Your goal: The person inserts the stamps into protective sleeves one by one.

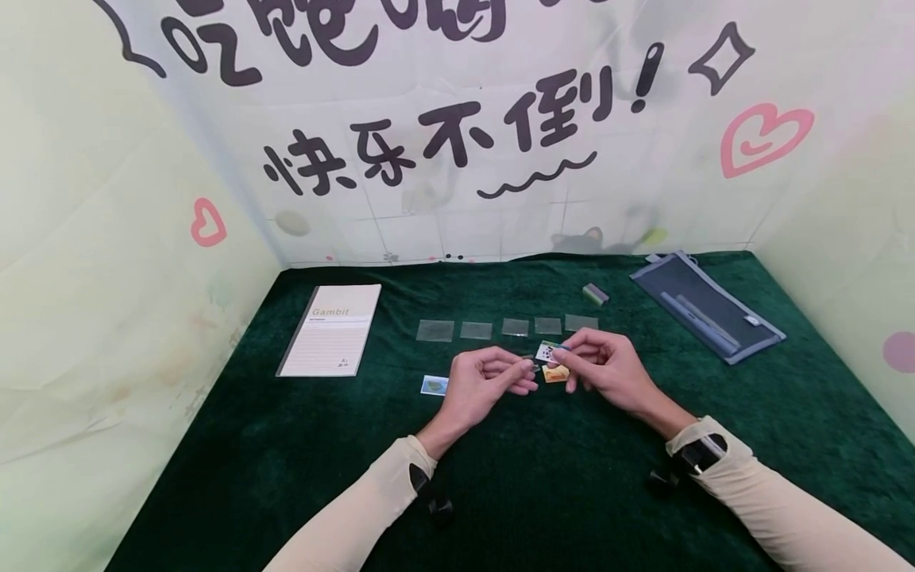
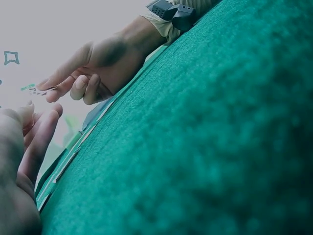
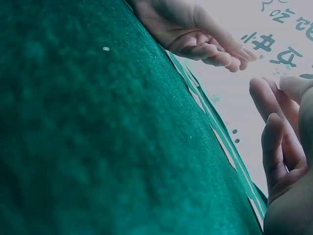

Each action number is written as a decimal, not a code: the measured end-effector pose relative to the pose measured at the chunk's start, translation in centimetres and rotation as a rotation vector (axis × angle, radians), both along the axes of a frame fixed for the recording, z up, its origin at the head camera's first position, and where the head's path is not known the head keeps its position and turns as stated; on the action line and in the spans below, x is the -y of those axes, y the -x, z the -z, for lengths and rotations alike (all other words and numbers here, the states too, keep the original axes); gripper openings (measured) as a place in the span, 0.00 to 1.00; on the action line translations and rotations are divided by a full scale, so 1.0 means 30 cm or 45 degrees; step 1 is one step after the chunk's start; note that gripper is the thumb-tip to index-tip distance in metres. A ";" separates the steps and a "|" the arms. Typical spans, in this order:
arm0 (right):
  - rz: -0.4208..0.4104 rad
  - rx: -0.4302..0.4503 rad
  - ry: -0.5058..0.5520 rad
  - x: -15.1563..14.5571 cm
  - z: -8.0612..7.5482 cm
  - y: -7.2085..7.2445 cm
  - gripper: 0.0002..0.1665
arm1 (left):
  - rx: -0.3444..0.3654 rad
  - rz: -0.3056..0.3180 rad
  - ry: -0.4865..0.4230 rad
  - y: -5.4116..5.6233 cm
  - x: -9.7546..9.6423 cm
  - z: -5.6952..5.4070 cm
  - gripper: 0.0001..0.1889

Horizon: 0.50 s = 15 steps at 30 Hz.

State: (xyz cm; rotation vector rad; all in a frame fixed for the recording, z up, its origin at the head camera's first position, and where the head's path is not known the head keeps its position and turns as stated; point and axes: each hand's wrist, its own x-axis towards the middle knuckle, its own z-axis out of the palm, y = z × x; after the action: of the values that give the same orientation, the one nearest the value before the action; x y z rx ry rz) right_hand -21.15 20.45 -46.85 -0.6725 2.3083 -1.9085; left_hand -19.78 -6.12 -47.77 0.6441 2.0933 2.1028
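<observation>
In the head view, my right hand (image 1: 611, 365) pinches a small stamp-like card (image 1: 546, 351) by its edge, between thumb and fingertips. The card shows a dark-and-white picture with a green strip. My left hand (image 1: 489, 380) faces it just to the left, thumb and forefinger pinching what looks like a small clear sleeve, barely visible. Below the held card lies an orange small card (image 1: 555, 374) on the cloth. A blue-and-green small card (image 1: 433, 385) is partly covered by the left hand. The left wrist view shows the held card (image 2: 36, 89) edge-on, above the left fingertips.
Several clear sleeves (image 1: 435, 330) lie in a row behind the hands on the green cloth (image 1: 236, 461). A notebook (image 1: 332, 334) is at the left. At the back right are a small eraser-like block (image 1: 596, 295) and a zip pouch (image 1: 708, 306) with pens inside.
</observation>
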 end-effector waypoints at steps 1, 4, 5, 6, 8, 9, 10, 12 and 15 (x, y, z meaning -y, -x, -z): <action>0.008 -0.008 0.002 0.000 -0.001 -0.001 0.04 | 0.007 0.000 -0.004 0.000 -0.001 0.000 0.11; 0.032 -0.015 0.006 0.000 -0.002 -0.002 0.04 | 0.020 0.005 -0.009 0.001 -0.001 -0.001 0.11; 0.036 -0.016 0.006 0.000 -0.002 -0.002 0.04 | 0.023 0.006 -0.007 0.001 -0.001 -0.001 0.11; 0.038 -0.015 0.006 -0.001 -0.002 -0.003 0.04 | 0.026 0.009 -0.006 0.001 -0.001 -0.001 0.11; 0.049 -0.017 0.002 -0.001 -0.001 -0.003 0.04 | 0.030 0.013 0.001 0.001 0.000 -0.001 0.11; 0.056 -0.019 -0.001 -0.001 0.000 -0.003 0.04 | 0.031 0.014 0.004 0.001 0.000 -0.002 0.11; 0.064 -0.022 -0.004 -0.001 0.000 -0.002 0.05 | 0.034 0.015 0.004 0.001 -0.001 -0.002 0.12; 0.078 -0.029 -0.012 -0.003 0.002 -0.001 0.05 | 0.037 0.016 0.010 0.002 -0.001 -0.002 0.12; 0.084 -0.034 -0.015 -0.004 0.003 0.000 0.05 | 0.041 0.017 0.012 0.002 -0.002 -0.003 0.12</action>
State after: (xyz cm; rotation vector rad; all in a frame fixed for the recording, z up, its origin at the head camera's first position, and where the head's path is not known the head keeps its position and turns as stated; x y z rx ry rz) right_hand -21.17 20.56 -46.93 -0.6325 2.3847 -1.9227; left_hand -19.83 -6.08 -47.68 0.6166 2.0754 2.0808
